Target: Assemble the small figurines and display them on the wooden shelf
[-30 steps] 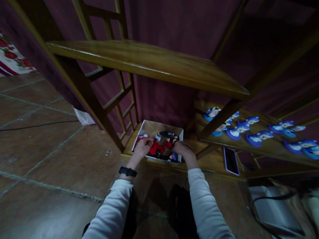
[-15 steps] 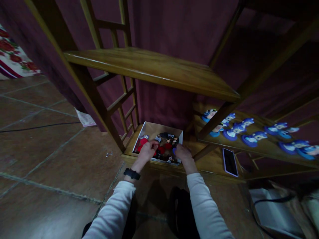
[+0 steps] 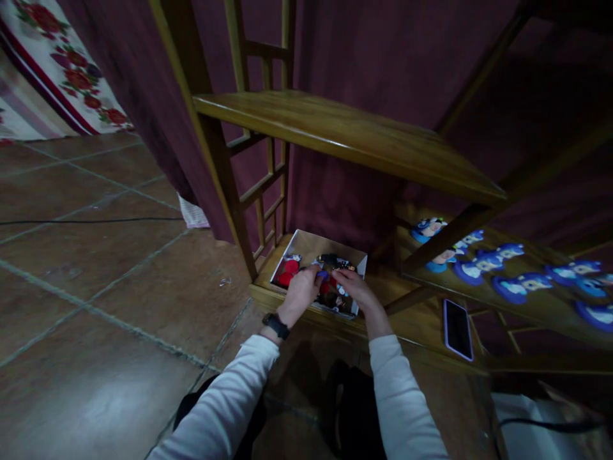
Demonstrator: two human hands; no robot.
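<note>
"Just beyond my pale sleeves point(image 3: 407, 390), past the dark watch point(image 3: 276, 324) on one wrist, my left hand point(image 3: 301, 295) and right hand point(image 3: 358, 291) are together over an open white box point(image 3: 330, 243)."

"What do they hold?"

"My left fingers are pinched on a small blue piece point(image 3: 322, 275). My right fingertips are right beside it; whether they grip it, I cannot tell."

"Where is that piece?"

"Above the box, which sits on a low wooden board point(image 3: 421, 319) and holds red pieces point(image 3: 288, 273) and dark, jumbled ones, too dim to make out."

"Farther off?"

"To the right, a phone point(image 3: 458, 329) in a pale purple case lies on the board; past it, blue-and-white figurines point(image 3: 522, 285) sit on a side shelf. Behind the box hangs a maroon curtain point(image 3: 354, 51)."
</note>
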